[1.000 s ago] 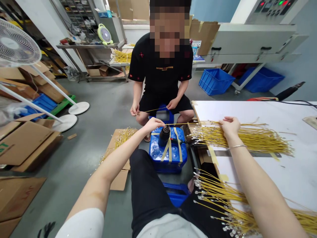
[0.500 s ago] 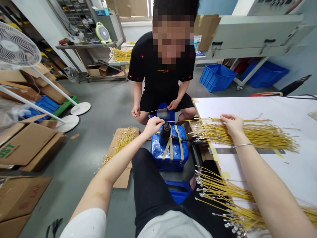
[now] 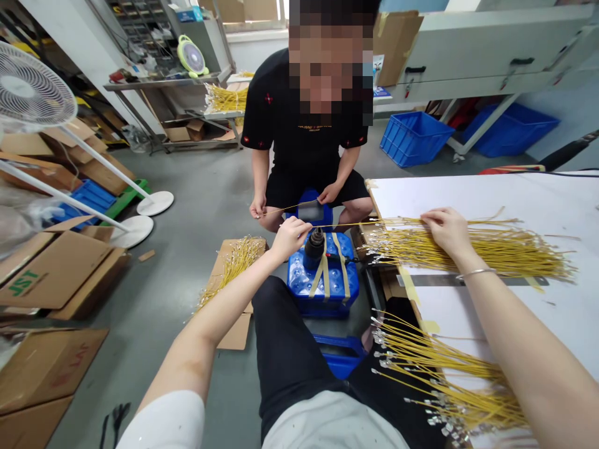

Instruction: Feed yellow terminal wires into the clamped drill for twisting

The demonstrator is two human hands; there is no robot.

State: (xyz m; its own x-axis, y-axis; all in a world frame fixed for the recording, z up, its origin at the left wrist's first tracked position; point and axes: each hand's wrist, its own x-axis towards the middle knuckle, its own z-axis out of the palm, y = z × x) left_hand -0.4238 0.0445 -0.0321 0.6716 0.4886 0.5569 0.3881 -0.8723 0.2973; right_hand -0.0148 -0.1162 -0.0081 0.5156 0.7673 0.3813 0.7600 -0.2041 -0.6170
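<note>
My left hand (image 3: 291,238) pinches one end of a thin yellow wire (image 3: 344,225) just above the upright nozzle of a black hot-air gun (image 3: 313,249). The gun is taped to an upturned blue crate (image 3: 302,290). From there the wire runs taut to the right, over the table edge. My right hand (image 3: 447,232), fingertips closed together, grips along that wire above a bundle of yellow wires (image 3: 496,255) on the white table. A second bundle of yellow wires (image 3: 449,368), with pale connectors on the ends, lies nearer me and overhangs the edge.
Opposite me sits a person (image 3: 304,143) holding another yellow wire between both hands. More wires lie on a cardboard sheet (image 3: 236,333) to the left. White fans (image 3: 35,87) and cartons (image 3: 51,274) stand farther left. Blue bins (image 3: 414,138) are behind the white table (image 3: 561,206).
The view has shifted slightly. My right hand's fingers look more curled and drawn together at the wire. My left hand stays over the hot-air gun with its wire end.
</note>
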